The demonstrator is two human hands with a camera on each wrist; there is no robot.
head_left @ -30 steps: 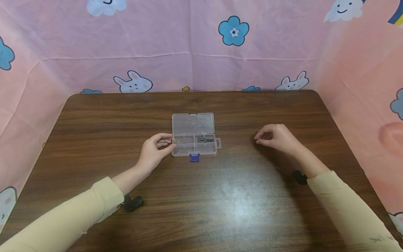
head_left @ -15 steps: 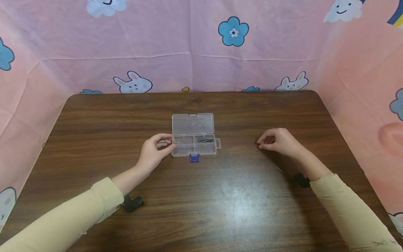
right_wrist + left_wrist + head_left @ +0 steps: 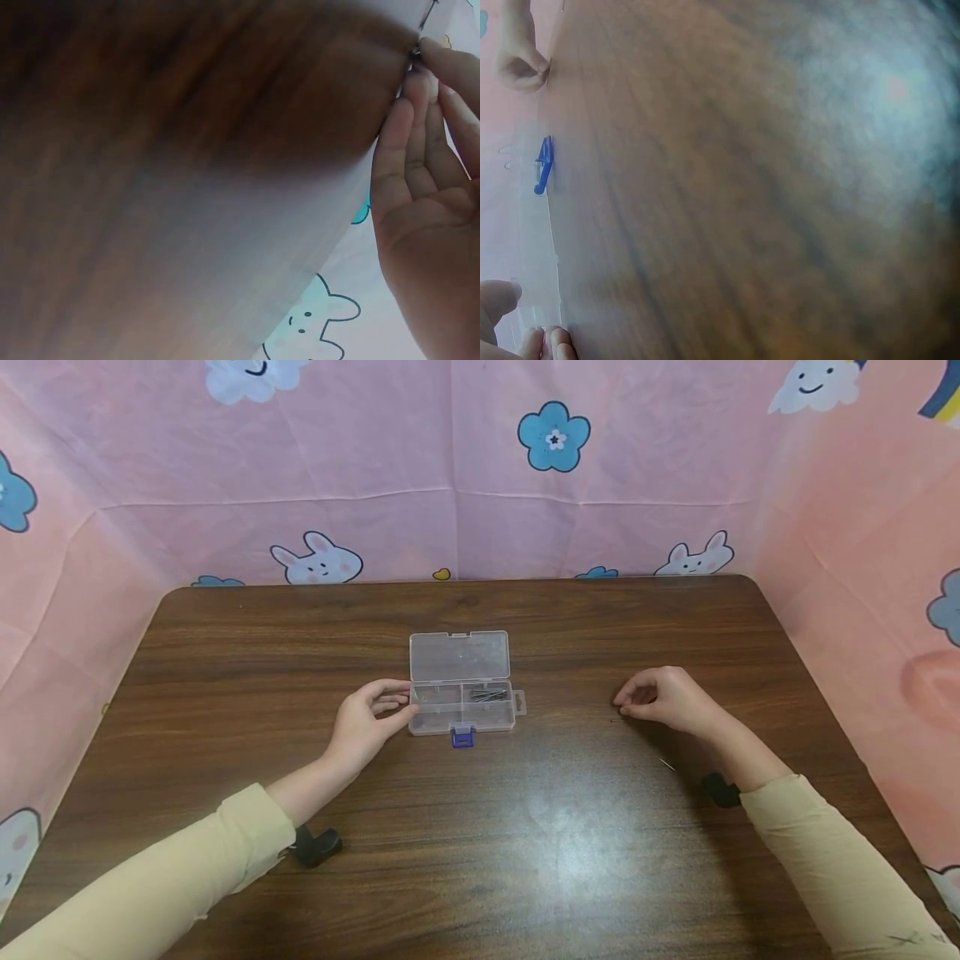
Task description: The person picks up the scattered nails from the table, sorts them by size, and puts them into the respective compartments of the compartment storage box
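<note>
A clear plastic compartment box lies open at the table's middle, its lid folded back and a blue latch at the front. Several dark nails lie in its right compartment. My left hand grips the box's left end between thumb and fingers; in the left wrist view those fingertips touch the blurred box. My right hand rests on the table to the right, its fingertips pinching a thin nail against the wood.
A second loose nail lies on the dark wooden table near my right wrist. Black wrist mounts sit under both sleeves. Pink patterned cloth walls close the table at the back and both sides.
My right hand has lowered and shifted slightly right and nearer, bringing its fingertips down onto the nail. The left hand and the box have stayed put.
</note>
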